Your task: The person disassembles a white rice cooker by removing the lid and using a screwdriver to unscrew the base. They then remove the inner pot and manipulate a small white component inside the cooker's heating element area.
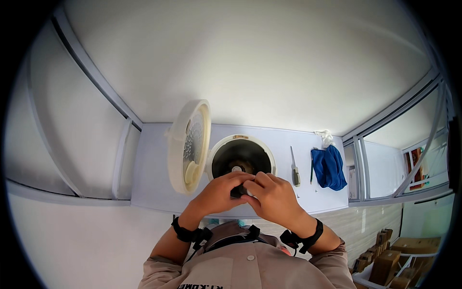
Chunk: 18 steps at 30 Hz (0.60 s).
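A cream rice cooker (271, 151) stands on the table with its lid (175, 149) swung up to the left. The inside of its body is dark, with a small round pale part (236, 169) at the bottom. Just over the cooker's near rim my left hand (219, 193) and my right hand (278, 197) meet. Between their closed fingers is a small dark piece (237, 191), whose kind is mostly hidden. Something whitish shows by the right fingertips, too small to name.
Right of the cooker lies a grey-handled screwdriver (296, 176), with a thin dark pen-like tool (311, 168) beside it. A blue cloth (329, 168) and a crumpled white cloth (325, 137) lie farther right. Tiny screw-like bits (298, 196) sit near the table's (151, 168) front edge.
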{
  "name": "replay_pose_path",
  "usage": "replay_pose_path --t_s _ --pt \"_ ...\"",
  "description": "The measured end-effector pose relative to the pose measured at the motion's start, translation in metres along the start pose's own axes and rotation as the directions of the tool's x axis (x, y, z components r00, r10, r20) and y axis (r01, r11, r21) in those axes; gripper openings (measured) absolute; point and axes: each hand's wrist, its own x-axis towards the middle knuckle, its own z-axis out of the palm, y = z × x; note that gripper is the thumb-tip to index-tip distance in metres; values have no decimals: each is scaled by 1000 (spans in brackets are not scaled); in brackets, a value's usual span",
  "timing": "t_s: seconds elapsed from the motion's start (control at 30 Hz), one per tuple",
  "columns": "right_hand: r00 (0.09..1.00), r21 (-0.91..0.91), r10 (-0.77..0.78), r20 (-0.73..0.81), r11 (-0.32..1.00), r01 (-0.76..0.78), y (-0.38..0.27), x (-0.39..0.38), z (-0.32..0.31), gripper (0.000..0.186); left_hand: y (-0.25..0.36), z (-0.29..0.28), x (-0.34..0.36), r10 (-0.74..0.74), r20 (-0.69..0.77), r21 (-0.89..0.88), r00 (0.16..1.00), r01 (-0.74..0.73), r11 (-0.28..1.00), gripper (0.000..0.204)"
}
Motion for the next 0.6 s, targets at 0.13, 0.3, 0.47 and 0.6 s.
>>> replay_pose_path --t_s 0.13,0.3,0.47,0.6 --pt "976 -5 -216 0 976 216 7 1 -1 29 -7 -9 -3 -52 184 8 982 52 999 41" --pt "987 -15 -161 -7 987 161 4 4 -3 36 -17 -13 -2 -14 203 -67 979 28 997 37" --pt "994 -3 103 29 995 -103 -7 2 -1 39 -13 -6 -2 -50 74 -96 996 57 994 39" --pt "979 -30 187 87 982 -185 -2 -4 12 42 -8 -7 -1 -84 34 -77 996 86 993 41"
